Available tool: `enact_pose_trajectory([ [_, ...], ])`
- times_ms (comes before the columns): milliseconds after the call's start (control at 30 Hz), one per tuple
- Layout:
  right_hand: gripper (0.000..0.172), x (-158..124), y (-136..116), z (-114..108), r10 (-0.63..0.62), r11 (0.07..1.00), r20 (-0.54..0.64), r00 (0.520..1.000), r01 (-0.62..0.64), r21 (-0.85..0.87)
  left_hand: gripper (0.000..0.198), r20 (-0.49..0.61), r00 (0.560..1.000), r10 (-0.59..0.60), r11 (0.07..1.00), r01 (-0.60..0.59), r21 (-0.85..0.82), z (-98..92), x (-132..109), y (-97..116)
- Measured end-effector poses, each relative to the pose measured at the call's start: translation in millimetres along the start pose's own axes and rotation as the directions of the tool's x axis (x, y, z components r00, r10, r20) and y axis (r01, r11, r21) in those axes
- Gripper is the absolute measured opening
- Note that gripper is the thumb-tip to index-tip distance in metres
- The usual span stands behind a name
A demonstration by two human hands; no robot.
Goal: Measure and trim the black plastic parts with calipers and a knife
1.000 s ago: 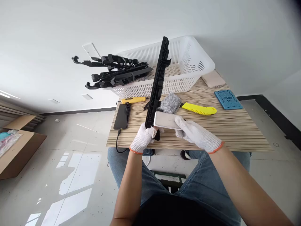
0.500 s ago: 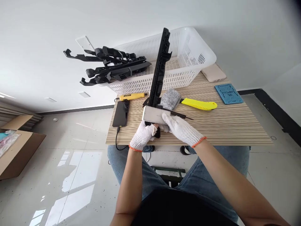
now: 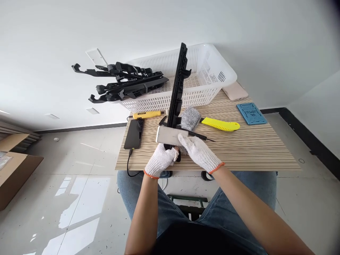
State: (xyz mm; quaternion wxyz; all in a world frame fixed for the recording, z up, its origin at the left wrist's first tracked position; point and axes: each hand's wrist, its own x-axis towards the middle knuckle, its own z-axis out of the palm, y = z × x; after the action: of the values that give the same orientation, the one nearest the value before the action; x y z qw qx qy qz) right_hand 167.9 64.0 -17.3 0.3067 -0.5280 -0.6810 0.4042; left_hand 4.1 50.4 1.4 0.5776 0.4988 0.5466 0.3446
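Far left we start, on the floor well apart from the white slatted plastic basket (image 3: 195, 97): an open brown cardboard box (image 3: 14, 177). Into the basket's left end now, and there's a bundle of long, hooked black plastic parts (image 3: 132, 85), their ends jutting out over its left rim. Below that corner, on the striped wood-grain table (image 3: 252, 148), a black phone (image 3: 134, 134) with a dark cable plugged in, and between phone and basket a slim yellow pen-shaped tool (image 3: 147, 115).

Nearer the person than the basket, here's the left hand (image 3: 160, 159), in a white knit glove with orange cuff, clamped around the lower end of a long black plastic strip (image 3: 177, 92)! That strip stands tilted upward, its top in front of the basket's open interior. Across its lower part runs a flat off-white rectangular block (image 3: 170, 135); whether the two touch, I can't tell. The right hand (image 3: 198, 150), gloved to match, has that block pinched, thumb on top, with a slim black rod (image 3: 201, 136) just beside the fingers.

Just in front of the basket, a crumpled grey fabric piece (image 3: 190, 118), then a bright yellow-handled cutter (image 3: 221, 124). Beside the basket's right end, a pale pink flat object (image 3: 235, 91), partly hidden; farther right, a blue rectangular card (image 3: 251, 113).
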Motion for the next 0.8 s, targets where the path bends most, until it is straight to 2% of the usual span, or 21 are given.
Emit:
enact_pose_trajectory([
  [167, 0.057, -1.0, -16.5, 4.3, 0.089, 0.993, -0.043, 0.995, -0.085, 0.081, 0.012, 0.013, 1.0, 0.008, 0.996, -0.009, 0.092, 2.3, -1.6, 1.7],
  [367, 0.061, 5.0, -36.4, 2.9, 0.146, 0.988, -0.029, 0.989, -0.145, 0.048, 0.025, -0.034, 0.999, 0.005, 0.991, 0.0, 0.137, 3.4, -2.2, -1.3],
  [500, 0.06, 8.1, -37.8, 2.7, 0.113, 0.99, 0.02, 0.993, -0.114, 0.077, 0.025, -0.061, 0.998, 0.021, 0.993, -0.014, 0.116, 3.3, -2.2, -3.7],
  [800, 0.061, 7.3, -38.8, -0.4, 0.049, 0.995, 0.059, 0.997, -0.054, 0.085, 0.029, -0.042, 0.999, 0.006, 0.998, -0.004, 0.056, 0.7, -3.8, -3.3],
])
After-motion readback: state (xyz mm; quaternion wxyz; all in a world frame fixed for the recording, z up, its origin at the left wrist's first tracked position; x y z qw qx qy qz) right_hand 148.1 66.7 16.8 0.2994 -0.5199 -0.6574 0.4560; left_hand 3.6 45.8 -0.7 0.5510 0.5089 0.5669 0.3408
